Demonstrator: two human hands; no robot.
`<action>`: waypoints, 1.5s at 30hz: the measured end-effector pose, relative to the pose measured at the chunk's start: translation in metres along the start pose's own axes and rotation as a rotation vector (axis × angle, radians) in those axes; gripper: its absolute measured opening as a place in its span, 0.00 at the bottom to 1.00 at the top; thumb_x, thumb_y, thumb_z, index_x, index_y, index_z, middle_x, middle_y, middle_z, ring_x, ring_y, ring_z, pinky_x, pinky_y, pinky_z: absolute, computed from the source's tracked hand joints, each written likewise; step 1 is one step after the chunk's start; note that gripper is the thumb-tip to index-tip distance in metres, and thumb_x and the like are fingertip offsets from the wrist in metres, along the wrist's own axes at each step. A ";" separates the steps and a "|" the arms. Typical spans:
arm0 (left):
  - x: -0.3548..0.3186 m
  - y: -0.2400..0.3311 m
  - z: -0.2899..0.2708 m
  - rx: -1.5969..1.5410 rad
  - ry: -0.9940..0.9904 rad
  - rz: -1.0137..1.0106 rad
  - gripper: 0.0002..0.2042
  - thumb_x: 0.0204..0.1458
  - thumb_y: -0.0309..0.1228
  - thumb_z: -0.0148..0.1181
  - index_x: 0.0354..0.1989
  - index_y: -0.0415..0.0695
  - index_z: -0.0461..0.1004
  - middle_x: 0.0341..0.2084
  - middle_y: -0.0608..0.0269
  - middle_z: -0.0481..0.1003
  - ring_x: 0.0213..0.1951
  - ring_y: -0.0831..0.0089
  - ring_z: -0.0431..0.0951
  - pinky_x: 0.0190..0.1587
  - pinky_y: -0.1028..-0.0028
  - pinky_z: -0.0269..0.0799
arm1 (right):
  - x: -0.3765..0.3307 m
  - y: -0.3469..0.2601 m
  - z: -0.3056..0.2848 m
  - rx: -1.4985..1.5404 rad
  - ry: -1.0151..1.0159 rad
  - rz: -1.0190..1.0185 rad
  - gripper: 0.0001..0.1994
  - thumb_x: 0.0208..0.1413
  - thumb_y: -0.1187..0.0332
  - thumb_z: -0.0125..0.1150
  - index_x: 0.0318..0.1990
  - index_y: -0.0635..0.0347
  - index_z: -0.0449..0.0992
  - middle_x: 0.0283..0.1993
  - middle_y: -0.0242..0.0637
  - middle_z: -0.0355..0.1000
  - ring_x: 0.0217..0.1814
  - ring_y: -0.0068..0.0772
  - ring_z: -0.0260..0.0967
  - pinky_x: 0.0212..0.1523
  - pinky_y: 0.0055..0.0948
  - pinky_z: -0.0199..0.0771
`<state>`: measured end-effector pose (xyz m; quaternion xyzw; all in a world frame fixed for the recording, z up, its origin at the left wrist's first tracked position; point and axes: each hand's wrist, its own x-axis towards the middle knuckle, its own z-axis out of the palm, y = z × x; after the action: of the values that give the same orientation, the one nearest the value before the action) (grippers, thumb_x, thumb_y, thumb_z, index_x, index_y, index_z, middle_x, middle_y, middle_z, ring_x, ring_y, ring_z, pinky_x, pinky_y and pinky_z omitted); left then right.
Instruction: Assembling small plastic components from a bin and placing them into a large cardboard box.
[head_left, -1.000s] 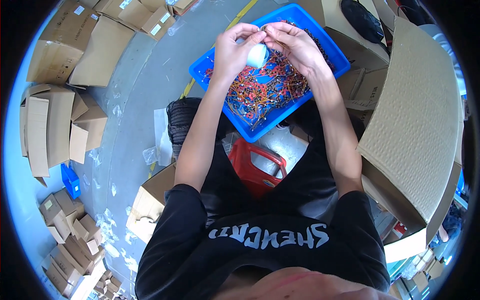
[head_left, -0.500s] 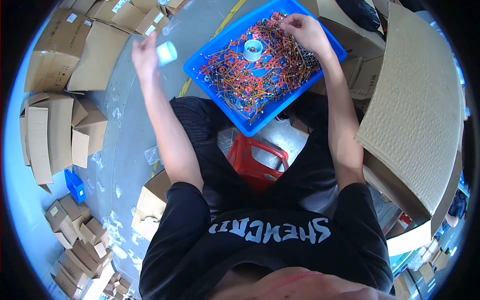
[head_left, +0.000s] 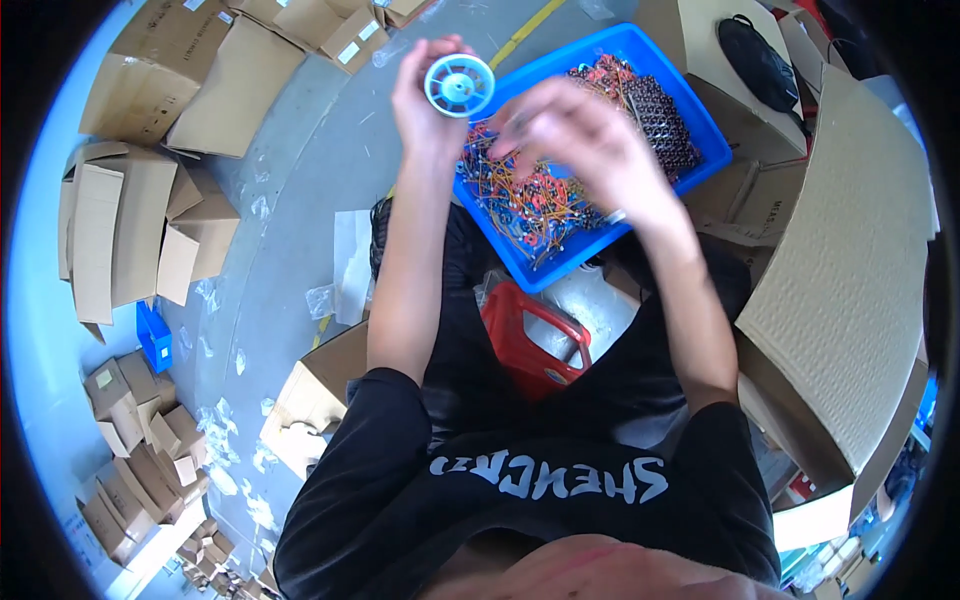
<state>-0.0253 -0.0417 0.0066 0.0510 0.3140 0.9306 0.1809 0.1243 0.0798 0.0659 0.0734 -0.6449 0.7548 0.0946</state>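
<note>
Pale-blue plastic makes up the spoked spool (head_left: 459,85) at twelve o'clock, its round, open-spoked end turned toward the camera. The left hand (head_left: 420,103) has hold of it, fingers curled behind and along its far side. At one o'clock, the right hand (head_left: 592,145) is over the blue plastic tray (head_left: 535,281), its bent fingers pointing toward ten o'clock. That hand is blurred, so I cannot tell how far open it is or whether it grips anything.

Inside the tray lie tangled orange wires (head_left: 560,212) with red pieces among them, and on its three o'clock side a bed of small dark parts (head_left: 662,122). Just off centre toward four o'clock, a red plastic stool (head_left: 508,335) shows between the person's legs. A large cardboard carton (head_left: 840,270) stands at three o'clock, a small blue bin (head_left: 154,337) at nine.
</note>
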 end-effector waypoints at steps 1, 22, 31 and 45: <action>-0.005 -0.008 0.006 0.050 -0.053 -0.012 0.15 0.56 0.37 0.46 0.33 0.36 0.73 0.35 0.51 0.74 0.37 0.61 0.75 0.43 0.66 0.72 | -0.002 0.010 0.013 0.052 -0.046 0.032 0.08 0.60 0.67 0.52 0.40 0.63 0.69 0.32 0.34 0.70 0.30 0.21 0.67 0.34 0.23 0.69; -0.025 -0.025 0.030 -0.055 -0.377 -0.136 0.22 0.57 0.37 0.46 0.57 0.39 0.58 0.51 0.54 0.65 0.57 0.62 0.64 0.60 0.58 0.59 | -0.001 -0.021 -0.026 -0.486 0.521 -0.759 0.11 0.45 0.79 0.66 0.37 0.67 0.73 0.37 0.36 0.75 0.38 0.25 0.73 0.37 0.21 0.73; -0.032 -0.031 0.031 -0.096 -0.400 -0.162 0.23 0.54 0.37 0.48 0.57 0.41 0.58 0.51 0.54 0.66 0.57 0.62 0.64 0.62 0.58 0.56 | 0.003 -0.008 -0.026 -0.692 0.490 -0.743 0.10 0.39 0.78 0.68 0.32 0.64 0.75 0.36 0.40 0.75 0.38 0.34 0.74 0.38 0.25 0.73; -0.032 -0.033 0.027 -0.133 -0.476 -0.217 0.25 0.54 0.38 0.46 0.58 0.39 0.57 0.55 0.52 0.63 0.58 0.63 0.61 0.62 0.63 0.53 | 0.005 -0.002 -0.023 -0.887 0.427 -0.574 0.10 0.41 0.74 0.68 0.34 0.60 0.78 0.35 0.36 0.75 0.36 0.33 0.73 0.37 0.27 0.72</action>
<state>0.0206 -0.0138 0.0087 0.2223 0.2042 0.8862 0.3515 0.1198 0.1031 0.0651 0.0448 -0.8208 0.3541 0.4460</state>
